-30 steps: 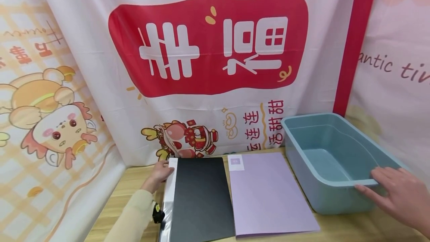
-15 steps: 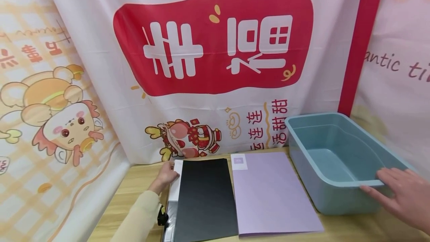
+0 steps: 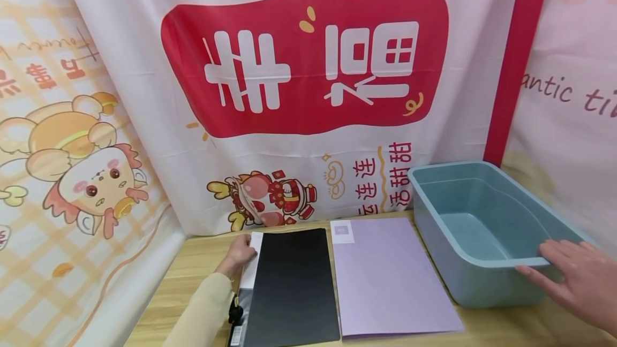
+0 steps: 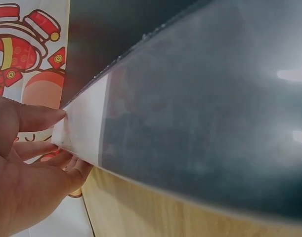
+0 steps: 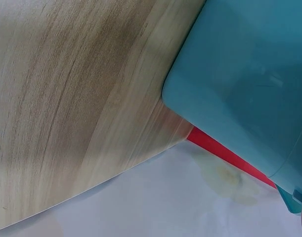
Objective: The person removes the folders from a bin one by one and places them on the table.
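Observation:
A black folder (image 3: 296, 288) with a white strip along its left spine lies at the middle of the table. My left hand (image 3: 239, 253) pinches that spine near its far end. In the left wrist view, the left thumb (image 4: 39, 117) is on one face of the spine's corner and the fingers are on the other. Beside the black folder lies a lavender folder (image 3: 385, 277) with a white label at its top left corner. My right hand (image 3: 578, 277) grips the near rim of a blue-green plastic bin (image 3: 491, 288), fingers over the edge and thumb outside.
The bin's inside is visible and holds nothing. Printed cloth (image 3: 299, 149) hangs behind the wood-grain table (image 3: 166, 283) and along both sides. A small black device (image 3: 235, 312) sits at the left wrist.
The head view shifts slightly, moving the scene a little to the right. The black folder's spine side tilts somewhat in my left hand, revealing a small label low on it. My right hand keeps its place.

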A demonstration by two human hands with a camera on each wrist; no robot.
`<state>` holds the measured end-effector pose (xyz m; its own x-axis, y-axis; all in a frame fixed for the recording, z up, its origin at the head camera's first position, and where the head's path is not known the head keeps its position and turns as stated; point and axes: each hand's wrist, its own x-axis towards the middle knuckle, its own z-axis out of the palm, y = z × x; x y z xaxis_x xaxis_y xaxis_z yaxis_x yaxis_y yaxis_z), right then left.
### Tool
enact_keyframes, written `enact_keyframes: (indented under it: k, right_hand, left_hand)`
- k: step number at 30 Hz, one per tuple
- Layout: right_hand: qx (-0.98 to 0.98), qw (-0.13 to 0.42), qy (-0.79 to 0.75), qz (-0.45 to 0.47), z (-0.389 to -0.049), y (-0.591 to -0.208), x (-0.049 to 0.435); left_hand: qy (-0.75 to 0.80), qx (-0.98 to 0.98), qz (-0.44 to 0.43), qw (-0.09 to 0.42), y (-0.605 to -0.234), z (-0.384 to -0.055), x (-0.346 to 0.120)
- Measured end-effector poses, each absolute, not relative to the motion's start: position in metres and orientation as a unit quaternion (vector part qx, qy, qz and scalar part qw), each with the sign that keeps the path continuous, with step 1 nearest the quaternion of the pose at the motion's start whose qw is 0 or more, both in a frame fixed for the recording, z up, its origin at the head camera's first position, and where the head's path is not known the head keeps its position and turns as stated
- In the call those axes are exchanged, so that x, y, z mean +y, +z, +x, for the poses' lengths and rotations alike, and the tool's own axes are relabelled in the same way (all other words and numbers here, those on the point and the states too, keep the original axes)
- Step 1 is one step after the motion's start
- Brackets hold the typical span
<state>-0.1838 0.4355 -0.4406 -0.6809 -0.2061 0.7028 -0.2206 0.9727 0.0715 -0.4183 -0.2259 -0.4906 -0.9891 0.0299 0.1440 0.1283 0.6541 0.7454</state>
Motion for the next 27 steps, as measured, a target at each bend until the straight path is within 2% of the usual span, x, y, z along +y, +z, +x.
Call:
enact_keyframes:
  k: [4,9,13,19,27]
  right_hand:
    - [-0.918,0.379,0.009,0.117,-0.184,-0.441,0.436]
    - [-0.918,0.379,0.012,0.118,-0.185,-0.44,0.437]
    - [-0.92,0.373,0.013,0.117,-0.186,-0.439,0.439]
    - [-0.938,0.33,0.008,0.101,-0.184,-0.438,0.441]
    - [-0.954,0.279,0.011,0.108,-0.188,-0.434,0.445]
  left_hand:
    - [-0.411,-0.908,-0.052,0.063,-0.494,-0.418,-0.229]
    - [-0.382,-0.915,-0.085,0.096,-0.504,-0.426,-0.232]
    - [-0.342,-0.934,-0.062,0.085,-0.496,-0.422,-0.225]
    - [-0.243,-0.963,-0.075,0.085,-0.491,-0.413,-0.216]
    - [-0.198,-0.973,-0.088,0.085,-0.49,-0.403,-0.22]
